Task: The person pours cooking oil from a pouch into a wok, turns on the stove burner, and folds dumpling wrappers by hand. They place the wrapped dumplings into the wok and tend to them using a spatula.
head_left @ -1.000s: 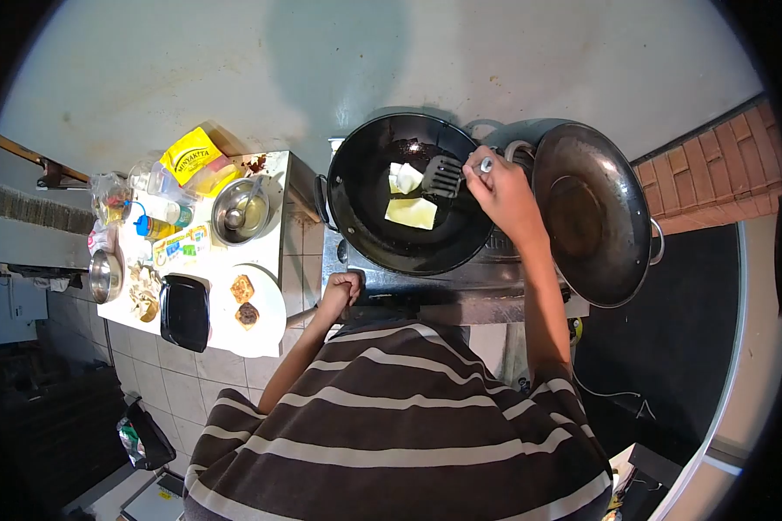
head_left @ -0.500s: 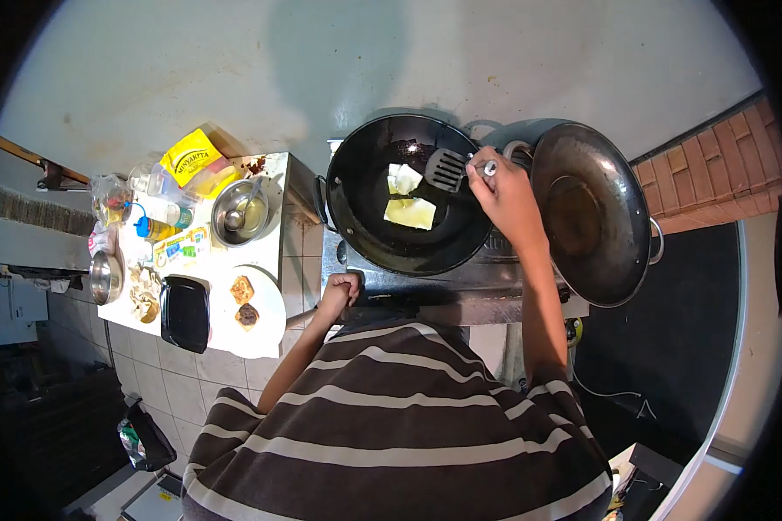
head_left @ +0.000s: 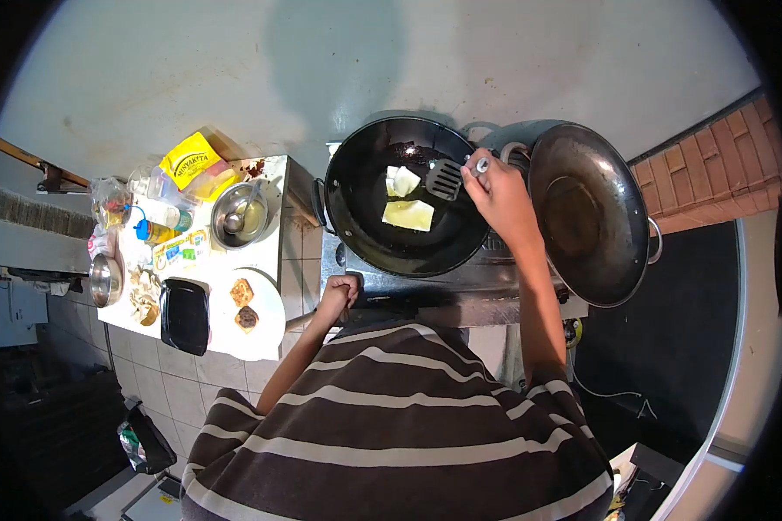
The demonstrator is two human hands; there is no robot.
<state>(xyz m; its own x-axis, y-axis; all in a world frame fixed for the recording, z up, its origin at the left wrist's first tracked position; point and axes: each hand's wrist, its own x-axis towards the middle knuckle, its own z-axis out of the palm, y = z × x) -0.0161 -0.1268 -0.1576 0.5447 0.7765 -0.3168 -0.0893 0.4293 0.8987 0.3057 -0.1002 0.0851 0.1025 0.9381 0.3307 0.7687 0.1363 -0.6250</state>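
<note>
My right hand [head_left: 500,195] is closed round the handle of a slotted spatula [head_left: 444,179], whose dark head is over the right part of a black wok [head_left: 374,243]. Left of the spatula, two pale, flat pieces of food lie in the wok: a smaller folded one [head_left: 401,181] and, below it, a larger yellowish one [head_left: 407,215]. My left hand [head_left: 339,293] is curled at the front edge of the stove [head_left: 400,288], below the wok; whether anything is inside its fingers is hidden.
A second wok [head_left: 582,217] leans at the right. On the left table [head_left: 274,174] are a white plate [head_left: 271,326] with two browned pieces, a black tray [head_left: 184,317], a metal bowl with a ladle [head_left: 235,214], a yellow pouch [head_left: 188,159] and bottles.
The spatula has shifted slightly within the right part of the wok, staying near the food pieces. My left hand has hardly moved.
</note>
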